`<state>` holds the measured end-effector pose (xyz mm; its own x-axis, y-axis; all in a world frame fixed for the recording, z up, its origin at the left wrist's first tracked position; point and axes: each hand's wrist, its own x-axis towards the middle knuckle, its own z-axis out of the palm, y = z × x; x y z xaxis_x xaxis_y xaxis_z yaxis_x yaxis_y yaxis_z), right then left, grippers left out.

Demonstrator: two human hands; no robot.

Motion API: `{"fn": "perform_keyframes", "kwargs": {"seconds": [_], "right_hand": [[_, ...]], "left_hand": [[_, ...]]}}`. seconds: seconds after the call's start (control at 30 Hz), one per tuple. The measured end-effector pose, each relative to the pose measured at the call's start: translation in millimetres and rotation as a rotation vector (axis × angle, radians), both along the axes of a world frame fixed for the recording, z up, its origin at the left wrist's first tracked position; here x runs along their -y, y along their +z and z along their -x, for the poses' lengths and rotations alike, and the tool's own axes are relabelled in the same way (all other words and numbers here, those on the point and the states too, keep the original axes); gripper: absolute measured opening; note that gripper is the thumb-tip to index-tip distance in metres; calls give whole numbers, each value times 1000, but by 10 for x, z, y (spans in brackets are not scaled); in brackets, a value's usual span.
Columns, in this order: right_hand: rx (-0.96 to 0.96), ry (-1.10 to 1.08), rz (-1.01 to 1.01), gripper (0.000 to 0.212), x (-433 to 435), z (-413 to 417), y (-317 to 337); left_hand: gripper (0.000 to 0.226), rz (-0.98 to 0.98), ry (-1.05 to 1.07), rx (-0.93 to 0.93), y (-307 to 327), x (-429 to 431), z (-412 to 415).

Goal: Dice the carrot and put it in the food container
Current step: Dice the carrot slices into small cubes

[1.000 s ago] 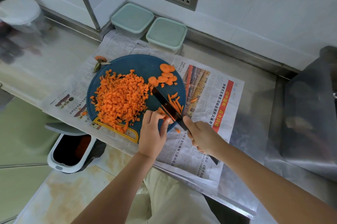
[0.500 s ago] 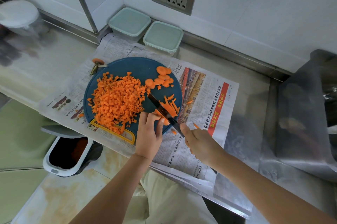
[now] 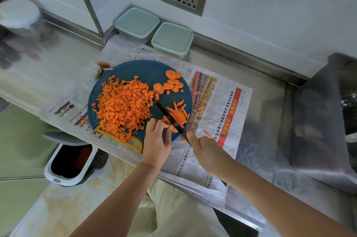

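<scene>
Carrot cubes [image 3: 123, 105] heap on round blue board [image 3: 143, 70].

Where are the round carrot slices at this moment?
In the head view, the round carrot slices lie at the far right of the blue cutting board, beyond the knife.

Round blue cutting board [image 3: 139, 70] lies on newspaper [image 3: 218, 105] on a steel counter [image 3: 270, 101]. Big pile of diced carrot [image 3: 123, 105] on the board's left half, round slices [image 3: 171, 82] at its far right edge, thin strips [image 3: 180, 113] just right of the blade. Right hand [image 3: 204, 149] grips the knife [image 3: 170, 119], tip toward the pile. Left hand [image 3: 156, 140], fingers curled, pinches a carrot piece [image 3: 165, 120] at the blade's left side. Left food container [image 3: 137, 22] and right food container [image 3: 172, 38], both lidded, sit side by side at the wall. Open bin [image 3: 69, 161] sits below the counter edge.
</scene>
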<state>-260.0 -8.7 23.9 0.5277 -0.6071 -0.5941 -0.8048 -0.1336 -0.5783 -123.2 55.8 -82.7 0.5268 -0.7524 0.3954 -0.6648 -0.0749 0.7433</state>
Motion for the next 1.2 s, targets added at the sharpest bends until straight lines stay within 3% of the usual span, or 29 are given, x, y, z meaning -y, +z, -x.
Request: {"fn": "perform_keyframes", "kwargs": {"seconds": [0.3,0.47,0.67,1.1,1.2], "right_hand": [[-27,43,35,60,-1,-63,-5],[-19,16,9,46,26,-205,-36],[-36,-3,57,58,42,-302,-246],[186,-306,-276,54,83,-89,-225],[200,-295,-251,55,50,-29,-187]], "left_hand": [[6,3,-11,-4,17,3,-6],[9,-3,-2,-25,-2,5,-2],[9,-11,-10,-36,20,11,6],[8,17,14,-50,17,6,-3],[12,9,13,-56,21,3,-2]]}}
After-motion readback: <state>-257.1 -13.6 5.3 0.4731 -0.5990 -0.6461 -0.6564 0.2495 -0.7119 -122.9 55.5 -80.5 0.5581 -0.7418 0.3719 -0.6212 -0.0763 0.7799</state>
